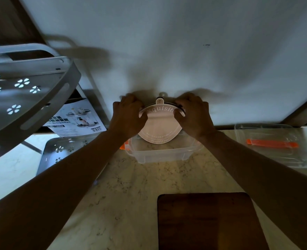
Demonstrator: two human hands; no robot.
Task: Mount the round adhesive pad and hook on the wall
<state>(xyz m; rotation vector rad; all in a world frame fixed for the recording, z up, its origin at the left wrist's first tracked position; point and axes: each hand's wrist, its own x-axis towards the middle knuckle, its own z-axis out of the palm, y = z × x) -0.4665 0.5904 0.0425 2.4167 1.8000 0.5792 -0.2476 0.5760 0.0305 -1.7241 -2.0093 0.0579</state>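
Head view, from your side outward: a dark wooden board [206,221] lies nearest you on the marble counter [123,192], its lower edge cut off by the frame. Your two forearms cross open counter on either side of it. Beyond them stands one clear plastic box [160,152] with an orange latch at its left end; its back half is hidden by the round pale disc [160,127] you hold over it. Your left hand [129,116] curls over the disc's left rim and your right hand [194,114] over its right rim, fingers closed on the edge. Printed words run around the disc, partly covered by your thumbs. Its top tab meets a small round fitting [162,94] on the white wall [167,42]; dim light hides whether that is the pad or the hook. To the right lies one clear lid [270,145] with an orange strip. To the left lie a printed carton [76,118] and two grey perforated shelf trays [28,91], the upper one cut off by the frame's left edge.
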